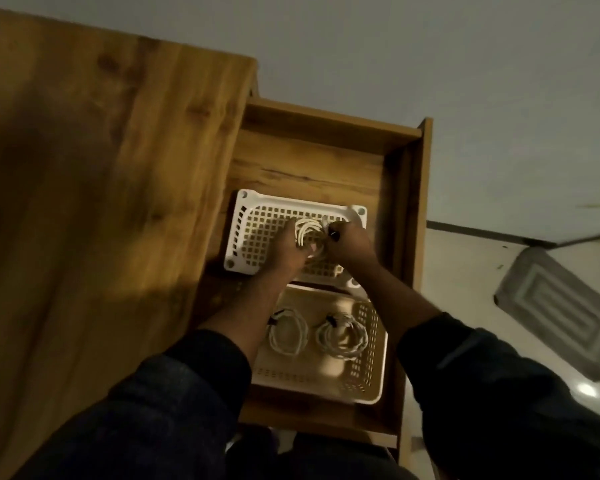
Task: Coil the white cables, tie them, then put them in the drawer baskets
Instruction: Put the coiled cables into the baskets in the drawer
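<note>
Both hands hold a coiled white cable (308,231) over the far white basket (246,216) in the open wooden drawer (326,133). My left hand (288,249) grips the coil's left side. My right hand (349,242) grips its right side, and a small black tie (334,234) shows at its fingers. The near white basket (368,372) holds two coiled white cables, one on the left (288,332) and one on the right (342,336), each with a dark tie.
A wooden desk top (94,185) runs along the left of the drawer. To the right lies pale floor with a grey patterned mat (558,315). My dark sleeves fill the lower part of the view.
</note>
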`<state>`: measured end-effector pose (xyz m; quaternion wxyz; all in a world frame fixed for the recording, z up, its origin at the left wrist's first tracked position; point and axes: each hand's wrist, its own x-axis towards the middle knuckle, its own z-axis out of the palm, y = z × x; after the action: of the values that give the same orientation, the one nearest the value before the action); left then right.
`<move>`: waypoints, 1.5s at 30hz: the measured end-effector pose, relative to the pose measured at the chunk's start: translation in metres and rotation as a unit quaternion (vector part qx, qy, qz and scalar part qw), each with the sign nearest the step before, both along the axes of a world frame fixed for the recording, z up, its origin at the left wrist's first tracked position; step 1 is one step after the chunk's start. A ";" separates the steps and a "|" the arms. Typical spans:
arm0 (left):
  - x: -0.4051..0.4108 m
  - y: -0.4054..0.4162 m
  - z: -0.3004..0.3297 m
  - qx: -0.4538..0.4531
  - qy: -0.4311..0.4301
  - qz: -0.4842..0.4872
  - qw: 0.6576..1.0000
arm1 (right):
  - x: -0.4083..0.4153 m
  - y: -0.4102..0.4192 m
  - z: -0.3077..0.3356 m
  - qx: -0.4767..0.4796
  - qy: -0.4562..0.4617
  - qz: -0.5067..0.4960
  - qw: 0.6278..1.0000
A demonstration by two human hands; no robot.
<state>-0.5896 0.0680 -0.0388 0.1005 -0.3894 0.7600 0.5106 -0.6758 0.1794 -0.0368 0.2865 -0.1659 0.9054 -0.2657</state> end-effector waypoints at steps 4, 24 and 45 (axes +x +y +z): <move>-0.017 0.003 -0.002 -0.147 -0.063 -0.076 0.984 | 0.002 0.001 -0.011 0.008 0.001 -0.010 1.000; 0.008 0.029 0.031 -0.159 0.013 -0.126 0.979 | 0.022 0.050 0.037 -0.006 0.089 -0.023 0.996; 0.131 0.156 0.092 -0.182 0.177 -0.166 0.953 | 0.167 0.190 0.078 -0.032 0.193 -0.091 0.976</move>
<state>-0.4584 0.2240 0.0536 -0.0243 -0.1725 0.8995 0.4007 -0.5085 0.3692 0.0409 0.0756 -0.1395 0.9461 -0.2822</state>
